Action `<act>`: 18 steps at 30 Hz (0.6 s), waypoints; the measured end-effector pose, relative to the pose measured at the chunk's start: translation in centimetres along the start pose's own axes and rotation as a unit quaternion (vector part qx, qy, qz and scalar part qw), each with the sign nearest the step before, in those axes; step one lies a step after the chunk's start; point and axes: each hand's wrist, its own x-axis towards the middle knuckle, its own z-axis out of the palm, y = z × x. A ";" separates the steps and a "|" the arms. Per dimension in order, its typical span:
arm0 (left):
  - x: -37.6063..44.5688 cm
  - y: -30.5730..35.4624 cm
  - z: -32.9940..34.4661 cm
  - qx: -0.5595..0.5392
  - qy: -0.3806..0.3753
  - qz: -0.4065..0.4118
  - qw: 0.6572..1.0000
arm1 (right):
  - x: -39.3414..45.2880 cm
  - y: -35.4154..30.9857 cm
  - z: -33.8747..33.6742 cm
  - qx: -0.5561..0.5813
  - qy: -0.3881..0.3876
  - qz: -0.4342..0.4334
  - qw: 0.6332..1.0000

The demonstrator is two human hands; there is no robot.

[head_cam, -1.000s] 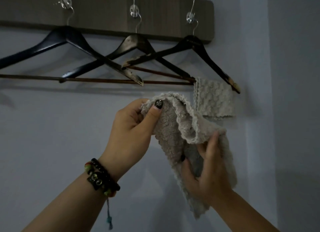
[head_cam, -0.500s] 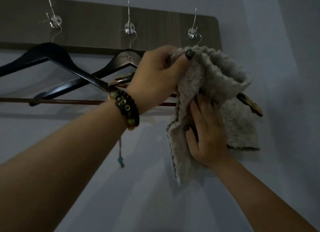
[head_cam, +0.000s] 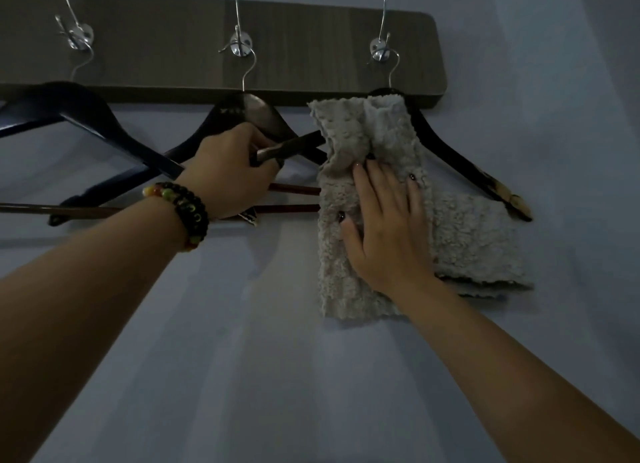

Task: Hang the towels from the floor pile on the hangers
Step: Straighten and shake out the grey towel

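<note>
Three dark wooden hangers hang from metal hooks on a wall board. A grey fluffy towel is draped over the left shoulder of the right hanger. A second grey towel hangs behind it from that hanger's bar. My left hand grips the left arm tip of the right hanger, in front of the middle hanger. My right hand lies flat with straight fingers against the front towel. The left hanger is bare. The floor pile is out of view.
The brown wall board carries three chrome hooks. The hangers' arms and reddish bars overlap one another between the left and middle hooks. A pale wall fills the view below and to the right.
The towel went from both hands up over the right hanger's shoulder. My left hand let go of it and took hold of the hanger's arm. My right hand flattened onto the towel.
</note>
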 end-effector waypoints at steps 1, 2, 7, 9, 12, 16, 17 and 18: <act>-0.1 0.2 -0.1 0.000 0.007 0.007 1.000 | 0.1 0.1 -0.1 0.001 0.004 -0.001 1.000; -0.2 0.3 -0.2 0.004 0.014 0.014 1.000 | 0.1 0.2 -0.2 0.003 0.010 -0.005 1.000; -1.2 1.4 -2.3 -0.067 0.017 0.048 0.996 | 1.5 0.8 -2.3 0.039 0.062 -0.032 0.997; -1.7 2.0 -3.2 -0.184 0.020 0.030 0.982 | 2.3 1.0 -3.6 0.077 0.054 -0.040 0.995; -2.5 2.3 -3.7 -0.345 0.030 -0.010 0.938 | 3.6 1.6 -5.4 0.178 0.006 -0.037 0.983; -4.2 2.0 -2.7 -0.581 -0.003 -0.036 0.813 | 5.3 2.5 -7.5 0.286 -0.082 0.014 0.955; -4.6 1.9 -2.3 -0.620 -0.005 -0.045 0.783 | 5.6 2.5 -8.0 0.295 -0.100 0.026 0.950; -4.9 1.9 -1.7 -0.641 -0.007 -0.051 0.766 | 6.0 2.4 -8.3 0.306 -0.117 0.038 0.944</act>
